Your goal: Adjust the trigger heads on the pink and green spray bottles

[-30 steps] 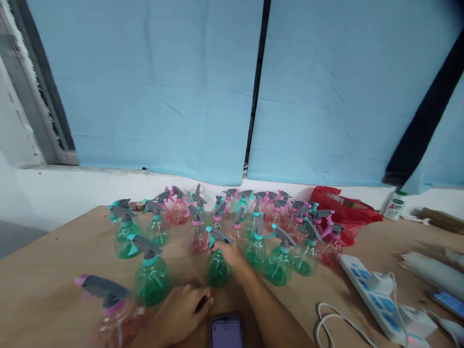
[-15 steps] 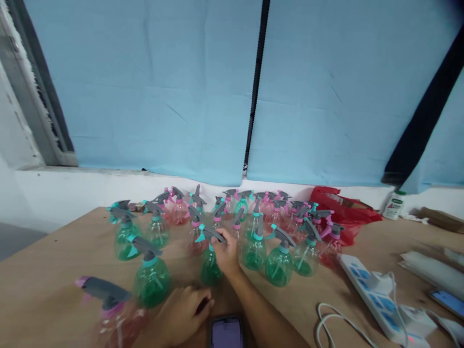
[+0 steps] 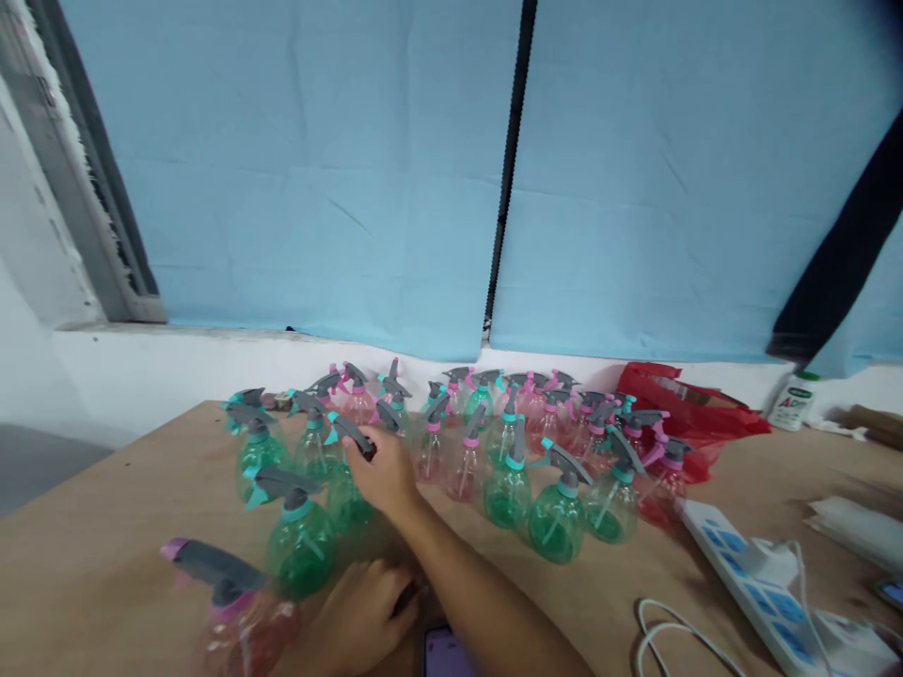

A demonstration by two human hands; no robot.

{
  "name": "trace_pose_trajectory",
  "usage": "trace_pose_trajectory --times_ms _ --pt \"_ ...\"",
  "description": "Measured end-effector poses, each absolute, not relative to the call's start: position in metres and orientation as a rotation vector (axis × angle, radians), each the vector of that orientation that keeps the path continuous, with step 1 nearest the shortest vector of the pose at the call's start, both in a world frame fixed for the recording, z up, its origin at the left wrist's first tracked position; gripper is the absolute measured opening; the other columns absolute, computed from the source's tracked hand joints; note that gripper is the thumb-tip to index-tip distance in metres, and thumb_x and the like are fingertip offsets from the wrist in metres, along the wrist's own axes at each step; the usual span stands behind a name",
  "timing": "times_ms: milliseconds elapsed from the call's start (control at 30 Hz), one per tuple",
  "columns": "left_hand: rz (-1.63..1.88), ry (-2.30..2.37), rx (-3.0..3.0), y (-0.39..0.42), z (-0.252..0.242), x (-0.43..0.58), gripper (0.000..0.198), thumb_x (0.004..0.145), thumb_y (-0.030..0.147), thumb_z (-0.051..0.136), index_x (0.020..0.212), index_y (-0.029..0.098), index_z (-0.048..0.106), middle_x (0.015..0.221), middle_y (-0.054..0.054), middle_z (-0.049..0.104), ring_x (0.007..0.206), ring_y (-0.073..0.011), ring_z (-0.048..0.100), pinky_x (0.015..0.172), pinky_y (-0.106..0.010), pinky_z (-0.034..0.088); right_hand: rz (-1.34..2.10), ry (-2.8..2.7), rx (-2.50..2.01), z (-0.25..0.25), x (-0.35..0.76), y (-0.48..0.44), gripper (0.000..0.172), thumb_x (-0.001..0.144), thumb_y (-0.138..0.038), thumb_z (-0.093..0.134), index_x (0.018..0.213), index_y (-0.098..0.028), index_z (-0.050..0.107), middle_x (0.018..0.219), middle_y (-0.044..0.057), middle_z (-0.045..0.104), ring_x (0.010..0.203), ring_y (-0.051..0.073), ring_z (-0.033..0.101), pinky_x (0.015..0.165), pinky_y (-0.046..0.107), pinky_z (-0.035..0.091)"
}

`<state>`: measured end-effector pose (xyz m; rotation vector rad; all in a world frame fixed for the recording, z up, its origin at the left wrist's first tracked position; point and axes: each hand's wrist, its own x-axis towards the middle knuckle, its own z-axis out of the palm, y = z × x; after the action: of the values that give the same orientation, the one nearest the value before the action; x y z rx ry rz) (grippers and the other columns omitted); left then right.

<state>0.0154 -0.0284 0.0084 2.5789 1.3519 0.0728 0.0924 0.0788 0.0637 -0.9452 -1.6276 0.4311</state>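
Observation:
My right hand (image 3: 385,467) is closed round the grey and teal spray head of a green spray bottle (image 3: 347,500), which is upright among the others left of the middle. Close to me, my left hand (image 3: 373,602) rests low over the table with curled fingers; whether anything is in them is hidden. Another green spray bottle (image 3: 302,555) stands left of my hands. Nearer still is a pink spray bottle (image 3: 244,635), cut off by the lower edge. A phone (image 3: 446,651) lies just right of my left hand, partly out of view.
Several green and pink spray bottles (image 3: 556,522) fill the middle and back of the wooden table (image 3: 91,545). A white power strip (image 3: 748,588) with plugs and a cable (image 3: 677,625) lies at right. Behind it are a red plastic bag (image 3: 705,414) and a white bottle (image 3: 791,402).
My right hand has moved left with the green spray bottle, which now stands closer to the green bottles on the left. My left hand stays low in nearly the same place.

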Motion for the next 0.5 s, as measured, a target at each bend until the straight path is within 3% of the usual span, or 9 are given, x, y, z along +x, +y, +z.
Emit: trace_pose_trajectory --times_ms 200,400,500 --pt "0.025 1.333 2.616 -0.027 0.005 0.015 0.028 0.1 0.03 0.049 0.094 0.021 0.075 0.101 -0.011 0.079 0.092 -0.0304 0.075 0.078 -0.037 0.051 0.45 -1.64 -0.974 0.058 0.075 0.085 0.019 0.09 -0.032 0.063 0.078 -0.019 0.069 0.069 -0.003 0.06 0.064 0.012 0.052 0.06 0.022 0.035" --pt "0.003 1.358 2.629 -0.027 0.005 0.015 0.032 0.101 0.032 0.046 0.094 0.02 0.075 0.098 -0.013 0.078 0.091 -0.032 0.074 0.078 -0.039 0.052 0.612 -1.649 -1.017 0.058 0.075 0.089 0.016 0.087 -0.032 0.068 0.08 -0.019 0.071 0.067 -0.003 0.064 0.063 0.014 0.057 0.058 0.022 0.038" --pt "0.069 1.356 2.589 -0.028 0.003 0.014 0.034 0.101 0.033 0.045 0.092 0.019 0.074 0.095 -0.015 0.077 0.088 -0.033 0.073 0.077 -0.04 0.051 0.604 -1.643 -1.022 0.059 0.081 0.082 0.02 0.082 -0.033 0.075 0.096 -0.02 0.074 0.084 0.001 0.074 0.073 0.018 0.064 0.067 0.025 0.047"
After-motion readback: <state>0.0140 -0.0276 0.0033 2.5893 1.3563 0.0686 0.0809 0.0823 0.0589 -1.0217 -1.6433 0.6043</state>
